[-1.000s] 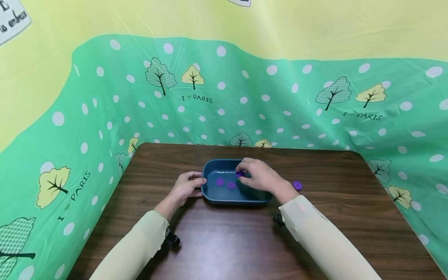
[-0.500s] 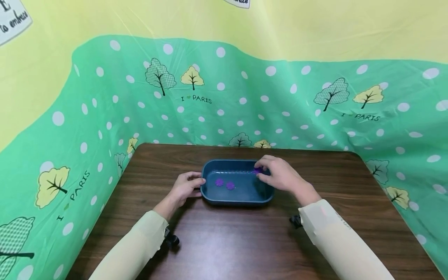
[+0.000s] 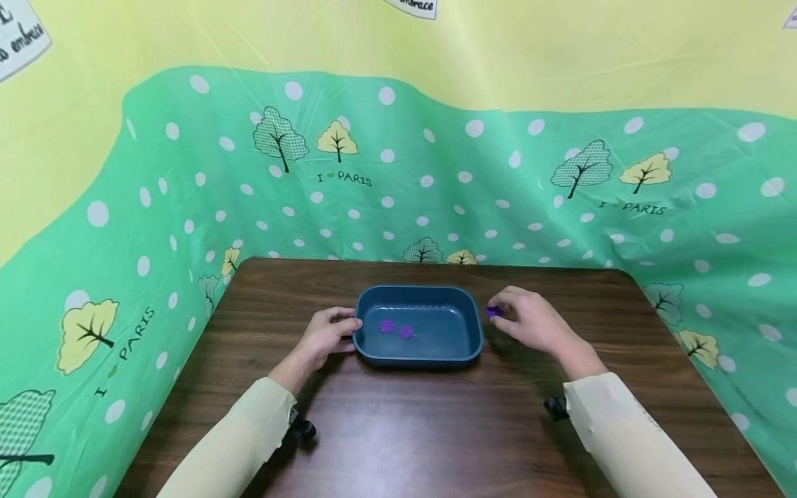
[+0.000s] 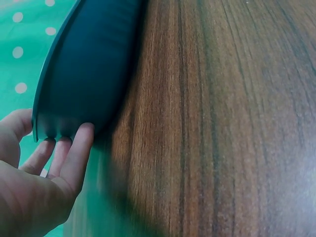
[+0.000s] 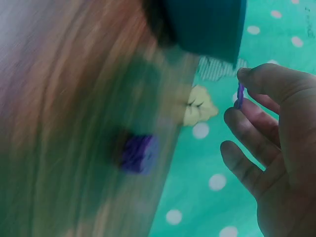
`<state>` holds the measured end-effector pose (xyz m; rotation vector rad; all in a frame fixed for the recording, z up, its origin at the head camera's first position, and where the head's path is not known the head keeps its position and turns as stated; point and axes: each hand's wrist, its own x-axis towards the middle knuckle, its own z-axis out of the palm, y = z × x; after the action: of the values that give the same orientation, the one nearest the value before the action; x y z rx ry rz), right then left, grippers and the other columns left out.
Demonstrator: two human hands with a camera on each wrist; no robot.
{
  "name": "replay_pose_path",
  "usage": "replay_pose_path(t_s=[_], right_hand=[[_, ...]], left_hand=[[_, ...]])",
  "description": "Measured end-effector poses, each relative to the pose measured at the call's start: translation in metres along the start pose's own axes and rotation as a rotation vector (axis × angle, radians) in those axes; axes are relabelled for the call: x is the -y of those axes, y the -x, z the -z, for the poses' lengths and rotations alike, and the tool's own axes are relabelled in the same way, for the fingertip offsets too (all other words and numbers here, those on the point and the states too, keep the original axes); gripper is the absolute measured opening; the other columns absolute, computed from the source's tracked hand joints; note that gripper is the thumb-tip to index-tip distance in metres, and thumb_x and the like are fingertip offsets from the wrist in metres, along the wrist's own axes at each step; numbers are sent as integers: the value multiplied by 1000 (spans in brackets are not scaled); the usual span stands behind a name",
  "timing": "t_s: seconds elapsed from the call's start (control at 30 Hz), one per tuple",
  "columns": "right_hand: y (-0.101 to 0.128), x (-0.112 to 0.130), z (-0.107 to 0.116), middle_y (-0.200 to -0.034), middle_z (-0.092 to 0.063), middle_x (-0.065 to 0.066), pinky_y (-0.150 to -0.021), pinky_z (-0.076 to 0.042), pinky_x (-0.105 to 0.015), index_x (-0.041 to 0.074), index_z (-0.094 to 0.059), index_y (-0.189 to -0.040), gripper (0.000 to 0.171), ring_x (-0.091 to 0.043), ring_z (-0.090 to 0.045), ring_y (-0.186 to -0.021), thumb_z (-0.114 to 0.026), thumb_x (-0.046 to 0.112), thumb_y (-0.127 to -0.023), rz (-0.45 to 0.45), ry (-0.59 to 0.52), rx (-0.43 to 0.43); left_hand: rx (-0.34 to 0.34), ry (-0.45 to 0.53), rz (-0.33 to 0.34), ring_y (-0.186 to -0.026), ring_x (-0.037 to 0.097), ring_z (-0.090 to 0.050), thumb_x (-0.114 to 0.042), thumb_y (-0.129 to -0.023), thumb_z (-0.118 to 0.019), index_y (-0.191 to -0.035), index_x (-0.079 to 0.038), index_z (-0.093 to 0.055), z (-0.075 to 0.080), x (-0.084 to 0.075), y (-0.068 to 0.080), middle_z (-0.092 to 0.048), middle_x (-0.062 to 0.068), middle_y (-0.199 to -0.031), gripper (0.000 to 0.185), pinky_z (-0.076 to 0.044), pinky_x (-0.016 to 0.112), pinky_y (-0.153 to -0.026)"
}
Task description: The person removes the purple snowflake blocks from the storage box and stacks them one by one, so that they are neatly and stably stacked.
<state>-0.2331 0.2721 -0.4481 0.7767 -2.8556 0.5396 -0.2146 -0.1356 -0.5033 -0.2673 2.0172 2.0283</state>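
Observation:
A blue tray [image 3: 454,325] with raised sides stands on the table. Two purple flower-shaped pieces [image 3: 405,332] lie on the left part of its floor. My left hand [image 3: 325,336] holds the tray's left end, thumb over the rim and fingers against the outer wall, as the left wrist view also shows. Just off the tray's right end, my right hand [image 3: 532,321] pinches a thin purple flower-shaped piece [image 5: 240,95] between thumb and fingertips. In the right wrist view a blurred stack of purple pieces [image 5: 139,154] sits on the table below this hand; the head view hides it behind the hand.
The dark wood-grain table [image 3: 423,429] reaches back to a green and yellow printed cloth [image 3: 373,159] that hangs behind and along both sides. Small black devices [image 3: 303,430] are strapped at both wrists.
From over the tray, my right hand has moved right past its rim, still pinching a purple piece. Two pieces stay in the tray. My left hand keeps its hold on the tray.

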Motion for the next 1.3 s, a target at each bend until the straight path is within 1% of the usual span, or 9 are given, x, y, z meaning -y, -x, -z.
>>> replay_pose_path(t_s=[0.2,0.5,0.63,0.83,1.03,1.3], right_hand=[[15,-16,0,-104,-65,-1,-77,-55,-41,14,-69,-107,22,-24,-61,-90,-72,23,-87,-84,-13,31],[30,-39,-9,-106,-66,-5,-81,-55,-48,12,-69,-107,22,-26,-62,-94,-71,22,-88,-152,5,62],[35,-48,-12,-105,-66,-6,-78,-55,-48,12,-70,-106,22,-26,-62,-93,-71,23,-88,-174,19,62],[40,-57,-16,-102,-67,-6,-72,-54,-43,11,-70,-103,22,-23,-62,-86,-73,25,-86,-177,29,64],[40,-59,-19,-103,-67,-5,-74,-55,-43,11,-70,-103,22,-22,-62,-88,-72,26,-86,-166,25,64],[40,-58,-18,-103,-66,-4,-72,-54,-42,12,-71,-101,20,-22,-62,-87,-73,26,-86,-156,30,61]], left_hand=[[-1,-5,13,-93,25,-69,-14,-86,-72,-129,-3,-58,1,1,1,-64,15,-109,47,-61,44,-74],[-3,-8,16,-92,25,-69,-15,-85,-72,-128,-4,-59,0,2,1,-64,14,-108,46,-61,43,-74],[-8,-8,17,-93,26,-69,-15,-85,-73,-128,-4,-59,1,2,0,-65,15,-109,47,-61,43,-73],[-10,-7,15,-94,27,-68,-16,-85,-73,-128,-5,-59,2,3,0,-64,15,-109,46,-61,43,-73],[-14,-5,11,-94,26,-68,-17,-85,-73,-127,-6,-60,3,4,-1,-64,15,-110,45,-61,43,-74],[-10,1,15,-94,27,-68,-15,-85,-73,-126,-5,-60,2,1,-1,-64,15,-110,44,-61,43,-74]])
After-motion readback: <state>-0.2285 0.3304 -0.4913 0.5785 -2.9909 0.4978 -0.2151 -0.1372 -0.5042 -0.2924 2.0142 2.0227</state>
